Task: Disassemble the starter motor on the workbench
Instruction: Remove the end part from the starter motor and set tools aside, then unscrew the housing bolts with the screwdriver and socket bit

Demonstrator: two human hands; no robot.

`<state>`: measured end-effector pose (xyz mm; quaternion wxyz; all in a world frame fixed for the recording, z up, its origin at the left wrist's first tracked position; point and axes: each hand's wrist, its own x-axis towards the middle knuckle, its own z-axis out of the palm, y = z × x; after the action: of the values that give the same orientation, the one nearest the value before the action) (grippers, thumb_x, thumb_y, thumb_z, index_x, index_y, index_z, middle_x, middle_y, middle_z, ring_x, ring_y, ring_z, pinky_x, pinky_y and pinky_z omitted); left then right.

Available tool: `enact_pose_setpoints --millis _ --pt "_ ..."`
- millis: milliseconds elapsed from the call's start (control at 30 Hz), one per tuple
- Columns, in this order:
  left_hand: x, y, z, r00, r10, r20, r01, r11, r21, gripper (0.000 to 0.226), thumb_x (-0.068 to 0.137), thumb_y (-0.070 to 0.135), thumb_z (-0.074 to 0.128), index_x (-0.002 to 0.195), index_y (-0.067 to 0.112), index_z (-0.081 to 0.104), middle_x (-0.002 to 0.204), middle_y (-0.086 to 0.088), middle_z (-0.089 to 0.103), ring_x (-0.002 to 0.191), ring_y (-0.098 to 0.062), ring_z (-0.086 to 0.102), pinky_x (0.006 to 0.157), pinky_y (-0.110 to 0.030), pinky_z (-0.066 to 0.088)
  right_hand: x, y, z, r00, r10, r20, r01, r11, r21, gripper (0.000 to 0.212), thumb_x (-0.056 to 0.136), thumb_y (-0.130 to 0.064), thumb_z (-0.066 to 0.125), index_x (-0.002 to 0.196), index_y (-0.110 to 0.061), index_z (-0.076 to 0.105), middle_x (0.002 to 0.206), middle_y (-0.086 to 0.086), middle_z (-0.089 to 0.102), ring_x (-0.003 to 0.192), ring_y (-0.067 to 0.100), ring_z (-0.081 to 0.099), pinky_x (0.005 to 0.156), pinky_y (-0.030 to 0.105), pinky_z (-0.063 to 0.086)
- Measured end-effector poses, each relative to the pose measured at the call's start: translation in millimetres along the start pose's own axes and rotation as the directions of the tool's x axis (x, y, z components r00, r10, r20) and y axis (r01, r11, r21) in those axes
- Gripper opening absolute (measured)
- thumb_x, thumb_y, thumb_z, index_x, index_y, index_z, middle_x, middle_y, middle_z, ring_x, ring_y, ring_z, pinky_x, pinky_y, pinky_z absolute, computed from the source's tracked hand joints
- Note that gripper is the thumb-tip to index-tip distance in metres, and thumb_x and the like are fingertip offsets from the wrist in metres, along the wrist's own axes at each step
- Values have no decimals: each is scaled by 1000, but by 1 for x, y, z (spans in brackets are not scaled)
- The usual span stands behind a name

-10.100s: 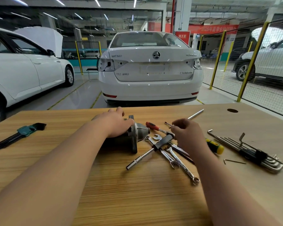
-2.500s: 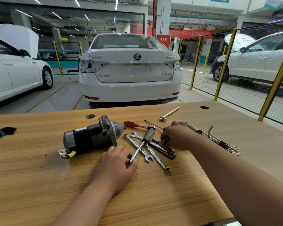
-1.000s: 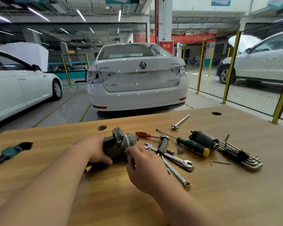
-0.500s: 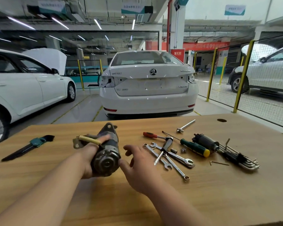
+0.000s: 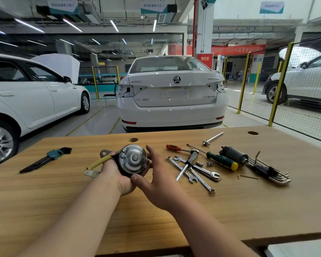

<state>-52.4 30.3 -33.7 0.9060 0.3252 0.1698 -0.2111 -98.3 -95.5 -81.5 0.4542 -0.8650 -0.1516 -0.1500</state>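
Note:
The starter motor (image 5: 132,160) is lifted off the wooden workbench (image 5: 230,210), its round shiny end cap with small screws facing me. A yellow-sleeved cable with a metal lug (image 5: 95,165) sticks out to its left. My left hand (image 5: 117,175) grips the motor body from below and the left. My right hand (image 5: 156,179) is at the motor's right side, fingers spread, thumb against its lower edge. The motor's far end is hidden behind the cap.
Right of the motor lie several wrenches (image 5: 195,170), a ratchet (image 5: 187,161), a red-handled tool (image 5: 174,148), a green screwdriver (image 5: 221,160), a dark cylindrical part (image 5: 233,155) and a hex key set (image 5: 271,172). Another hex key set (image 5: 46,159) lies far left. A white car (image 5: 171,97) is parked beyond the bench.
The motor was picked up from the bench and turned end-on, so its cap now squarely faces me. My right hand moved in against its right side.

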Motion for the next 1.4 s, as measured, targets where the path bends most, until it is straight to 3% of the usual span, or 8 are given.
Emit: enact_pose_setpoints --millis 367,467,567,667,733,967,1133,1400 --pt "-13 -12 11 992 24 -126 30 911 411 55 89 53 46 82 7 75 85 -15 73 80 -31 67 70 -42 50 0 -9 -8 996 34 -80 -38 998 -48 103 72 -51 75 152 -40 11 150 -13 39 130 10 46 101 30 45" --pt "-14 -17 1 998 34 -45 5 746 666 76 88 71 32 76 12 78 86 -10 74 77 -28 71 70 -38 50 0 -5 -8 985 44 -165 -58 995 -78 96 65 -56 76 145 -35 28 137 -11 46 119 11 53 96 34 49" --pt "-23 -19 -26 942 327 77 -167 256 952 64 94 64 29 95 14 69 79 -5 74 70 -22 71 68 -36 52 -2 4 -9 966 119 -228 -117 993 20 73 54 -65 72 117 -43 42 113 -16 59 98 4 62 81 32 56" --pt "-18 -14 -52 610 565 556 -112 -633 766 45 87 50 52 127 29 50 111 9 60 105 -13 51 90 -31 43 0 12 -10 908 305 -286 -240 940 242 58 50 -71 67 95 -39 46 91 -13 63 78 3 63 67 31 56" --pt "-9 -21 -54 578 474 664 4 -816 579 80 76 57 59 144 30 28 131 6 42 120 -18 28 103 -33 22 2 19 -8 875 412 -256 -319 886 338 63 51 -75 61 98 -34 48 91 -7 64 79 13 65 73 44 58" --pt "27 -29 -28 532 429 730 -18 -857 516 93 68 71 57 143 20 33 144 3 41 136 -19 32 111 -37 -11 12 18 -13 912 377 -158 -366 925 99 71 65 -80 49 112 -28 53 95 -13 60 84 7 59 68 29 49" --pt "37 -24 -25 393 413 821 -23 -889 458 68 60 52 71 108 4 63 101 -14 68 90 -37 64 105 -53 33 15 18 -22 955 270 -124 -292 927 -234 61 82 -78 37 112 -28 52 91 -6 61 83 17 58 68 35 49" --pt "52 -6 -2 601 426 676 187 -898 399 88 63 82 51 127 21 47 125 0 57 116 -20 52 111 -41 18 37 59 -73 906 155 -393 -325 851 -413 31 102 -36 38 98 -17 62 71 -1 58 69 24 57 50 27 27"
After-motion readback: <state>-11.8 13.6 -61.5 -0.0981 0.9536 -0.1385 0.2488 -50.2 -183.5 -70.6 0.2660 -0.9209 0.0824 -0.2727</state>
